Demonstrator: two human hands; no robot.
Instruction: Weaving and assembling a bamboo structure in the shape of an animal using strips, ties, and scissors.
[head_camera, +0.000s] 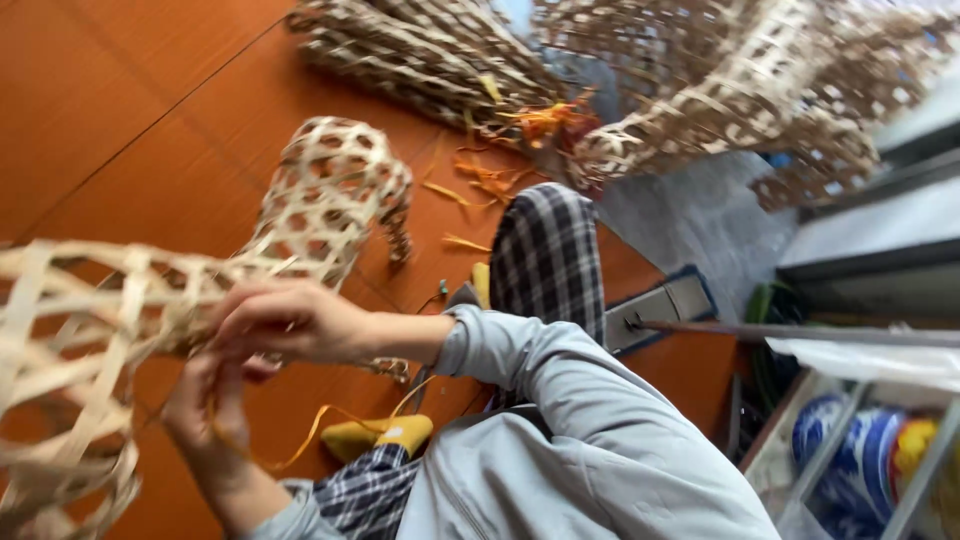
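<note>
A long openwork basket of pale bamboo strips (90, 330) runs from the near left out over the orange floor (120, 100). My right hand (290, 320), in a grey sleeve, rests on its lattice with the fingers curled around the weave. Just below it, my left hand (210, 410) pinches a thin orange-yellow strip (300, 445) against the basket's edge. The strip trails down toward my foot in a yellow sock (385, 435). My knee in plaid trousers (545, 260) is raised beyond the hands.
More woven bamboo baskets are heaped at the back (430, 50) and at the back right (740, 90). Orange strip scraps (500, 180) litter the floor between them. A flat metal tool (660, 305) lies by my knee. A rack holding a blue-and-white object (850, 450) stands at the lower right.
</note>
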